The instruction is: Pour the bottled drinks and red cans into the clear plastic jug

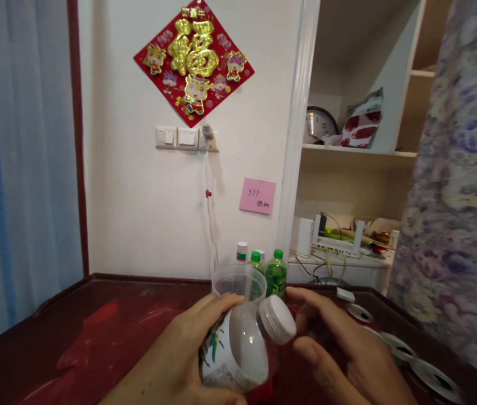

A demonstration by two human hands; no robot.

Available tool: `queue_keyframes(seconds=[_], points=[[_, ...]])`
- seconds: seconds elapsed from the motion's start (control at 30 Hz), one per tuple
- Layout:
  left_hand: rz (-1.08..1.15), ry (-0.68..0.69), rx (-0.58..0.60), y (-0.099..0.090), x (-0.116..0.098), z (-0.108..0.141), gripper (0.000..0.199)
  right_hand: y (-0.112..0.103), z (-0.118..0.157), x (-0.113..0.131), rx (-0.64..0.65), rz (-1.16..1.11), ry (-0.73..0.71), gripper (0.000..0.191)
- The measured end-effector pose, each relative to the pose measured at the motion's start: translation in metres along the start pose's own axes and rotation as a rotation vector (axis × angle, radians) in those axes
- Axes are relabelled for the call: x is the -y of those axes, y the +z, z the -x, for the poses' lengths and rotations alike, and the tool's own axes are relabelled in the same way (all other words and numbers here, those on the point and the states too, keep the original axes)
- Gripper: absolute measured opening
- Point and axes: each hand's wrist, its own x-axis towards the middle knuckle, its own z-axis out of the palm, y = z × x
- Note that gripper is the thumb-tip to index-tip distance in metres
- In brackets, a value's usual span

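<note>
My left hand [192, 343] is wrapped round a plastic bottle [249, 343] with a white screw cap and a printed white label. The bottle is tilted, its cap pointing up and to the right. My right hand [343, 349] is beside the cap, thumb and fingers apart, with nothing visible between them. Right behind the bottle stands a clear plastic container [221, 278] with a round rim, partly covered by my left hand and the bottle.
Green-capped bottles [277, 273] and a white-capped bottle [242, 251] stand by the wall. Several cans [436, 379] line the dark red table's right side [107, 337]. A white router [335, 246] with cables sits on the shelf behind.
</note>
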Motion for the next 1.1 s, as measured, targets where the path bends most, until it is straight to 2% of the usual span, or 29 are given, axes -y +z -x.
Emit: queue_keyframes(seconds=[0.2,0.4,0.47,0.53,0.63,0.7,0.8,0.93,1.1], points=[[-0.135,0.083,-0.032,0.007,0.001,0.001,0.082,0.013,0.000,0.007,0.091,0.057,0.006,0.032],[-0.119,0.070,-0.004,0.003,0.004,-0.001,0.077,0.005,-0.002,0.017,0.128,0.002,-0.064,0.021],[-0.105,0.054,0.013,0.002,0.004,-0.001,0.078,-0.001,-0.002,0.018,0.137,-0.016,-0.094,0.025],[-0.099,0.043,0.013,0.001,0.005,-0.002,0.082,-0.006,-0.001,0.019,0.124,-0.009,-0.114,0.038],[-0.099,0.041,0.000,0.000,0.006,-0.001,0.087,-0.007,0.000,0.016,0.085,0.013,-0.092,0.051],[-0.104,0.054,0.000,0.000,0.006,0.000,0.085,-0.004,0.000,0.014,0.054,0.038,-0.041,0.048],[-0.132,0.064,0.008,0.001,0.006,0.001,0.084,0.002,-0.001,0.014,0.063,0.068,0.039,0.027],[-0.166,0.054,0.025,-0.002,0.009,0.001,0.085,0.001,-0.002,0.018,0.098,-0.004,0.039,0.019],[-0.162,0.056,0.059,-0.006,0.009,-0.001,0.086,-0.008,-0.001,0.016,0.145,-0.078,0.000,0.039]])
